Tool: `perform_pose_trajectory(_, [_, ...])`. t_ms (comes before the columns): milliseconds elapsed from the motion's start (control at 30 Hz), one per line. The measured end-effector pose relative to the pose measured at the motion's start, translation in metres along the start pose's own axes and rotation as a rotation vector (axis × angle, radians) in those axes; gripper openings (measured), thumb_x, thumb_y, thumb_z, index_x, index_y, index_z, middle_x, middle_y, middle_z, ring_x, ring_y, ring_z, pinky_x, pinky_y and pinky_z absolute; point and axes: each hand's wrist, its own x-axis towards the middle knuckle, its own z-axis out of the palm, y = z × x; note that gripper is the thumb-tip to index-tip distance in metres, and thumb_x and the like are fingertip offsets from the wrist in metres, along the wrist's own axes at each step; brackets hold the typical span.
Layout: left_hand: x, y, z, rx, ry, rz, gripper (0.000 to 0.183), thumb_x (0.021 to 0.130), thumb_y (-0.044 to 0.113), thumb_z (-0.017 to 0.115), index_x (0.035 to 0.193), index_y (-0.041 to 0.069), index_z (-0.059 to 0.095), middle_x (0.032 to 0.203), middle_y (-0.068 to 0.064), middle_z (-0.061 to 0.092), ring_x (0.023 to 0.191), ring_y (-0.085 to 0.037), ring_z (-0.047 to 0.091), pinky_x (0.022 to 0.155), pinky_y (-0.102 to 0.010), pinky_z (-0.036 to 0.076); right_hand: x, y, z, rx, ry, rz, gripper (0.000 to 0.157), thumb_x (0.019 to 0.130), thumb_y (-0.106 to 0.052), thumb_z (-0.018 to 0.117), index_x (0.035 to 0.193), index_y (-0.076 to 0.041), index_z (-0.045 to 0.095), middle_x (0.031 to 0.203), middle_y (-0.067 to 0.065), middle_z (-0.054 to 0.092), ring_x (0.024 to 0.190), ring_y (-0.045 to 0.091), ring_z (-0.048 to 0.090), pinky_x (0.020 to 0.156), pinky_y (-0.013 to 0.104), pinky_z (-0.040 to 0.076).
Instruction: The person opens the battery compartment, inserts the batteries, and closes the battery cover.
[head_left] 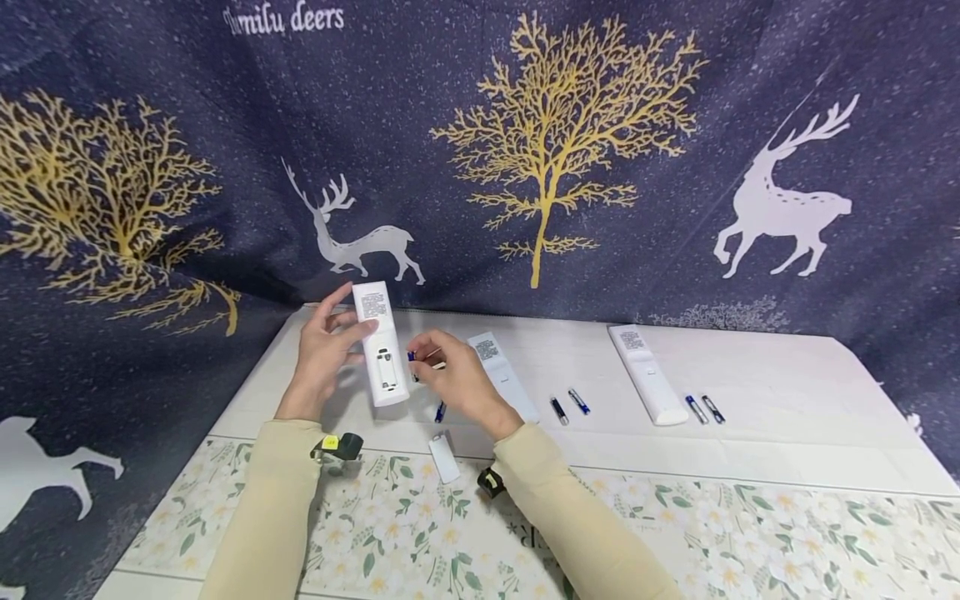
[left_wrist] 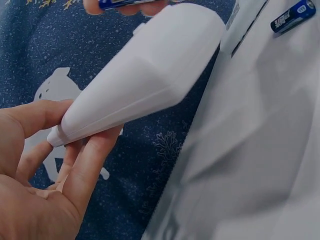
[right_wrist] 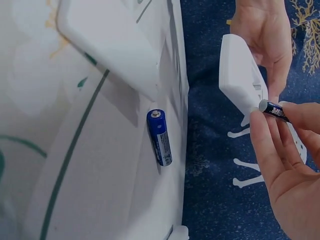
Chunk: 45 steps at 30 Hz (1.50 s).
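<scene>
My left hand [head_left: 318,362] holds a white remote control [head_left: 381,333] up off the table, thumb on its back face and fingers along the far side. The bare battery compartment [head_left: 386,368] faces me with no cells in it. Between thumb and fingertips, my right hand [head_left: 457,372] pinches a small blue battery [right_wrist: 275,111] close beside the remote's edge. A second blue battery [right_wrist: 159,137] lies on the white tabletop under the right hand. Nearer to me rests a loose white battery cover [head_left: 444,458].
Two more white remotes, one in the middle [head_left: 497,367] and one farther right [head_left: 647,375], lie back side up. Beside them are a pair of batteries [head_left: 559,410] and another pair [head_left: 696,409]. A dark printed cloth [head_left: 480,208] hangs behind the table; a floral cover [head_left: 375,525] lies in front.
</scene>
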Motion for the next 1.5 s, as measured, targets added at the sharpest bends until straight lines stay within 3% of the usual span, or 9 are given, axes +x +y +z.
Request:
perform_pose_trajectory(300, [-0.003,-0.001,0.004,-0.014,-0.021,0.006,0.080,0.095,0.002,0.077,0.164,0.025,0.043,0.122,-0.009,0.059,0.078,-0.011,0.070,0.058,-0.026,0.063,0.000,-0.003,0.001,0.038,0.022,-0.003,0.021,0.097,0.001,0.075,0.116,-0.005,0.071,0.103,0.007,0.072,0.090,0.016,0.070,0.078,0.025,0.060])
perform_pose_trajectory(600, [-0.005,-0.003,0.009,0.002,-0.046,0.013,0.078,0.096,0.003,0.076,0.163,0.025,0.045,0.122,-0.008,0.061,0.087,-0.016,0.071,0.060,-0.027,0.064,-0.001,-0.008,0.007,0.079,0.043,-0.031,0.020,0.096,0.004,0.075,0.114,-0.003,0.070,0.105,0.011,0.073,0.091,0.019,0.073,0.079,0.024,0.061])
perform_pose_trajectory(800, [-0.005,-0.002,0.011,0.000,-0.046,0.024,0.077,0.096,0.003,0.076,0.163,0.026,0.046,0.121,-0.008,0.061,0.090,-0.021,0.072,0.061,-0.028,0.064,-0.002,-0.010,0.009,0.051,0.053,-0.040,0.019,0.096,0.002,0.076,0.113,-0.003,0.070,0.105,0.011,0.074,0.091,0.020,0.074,0.080,0.023,0.061])
perform_pose_trajectory(1100, [-0.006,0.000,0.013,-0.006,-0.057,0.032,0.078,0.095,0.002,0.076,0.163,0.022,0.044,0.119,-0.010,0.060,0.079,-0.011,0.069,0.060,-0.027,0.064,-0.001,-0.010,0.011,-0.011,0.065,-0.097,0.016,0.097,0.001,0.076,0.111,-0.003,0.071,0.106,0.010,0.075,0.095,0.021,0.073,0.082,0.021,0.060])
perform_pose_trajectory(1500, [-0.007,0.002,0.015,0.015,-0.033,0.036,0.076,0.095,0.003,0.077,0.160,0.029,0.049,0.121,-0.008,0.062,0.082,-0.012,0.070,0.060,-0.027,0.064,-0.003,-0.009,0.014,-0.054,0.063,-0.090,0.013,0.098,-0.003,0.076,0.110,-0.004,0.073,0.105,0.008,0.076,0.089,0.018,0.071,0.078,0.022,0.059])
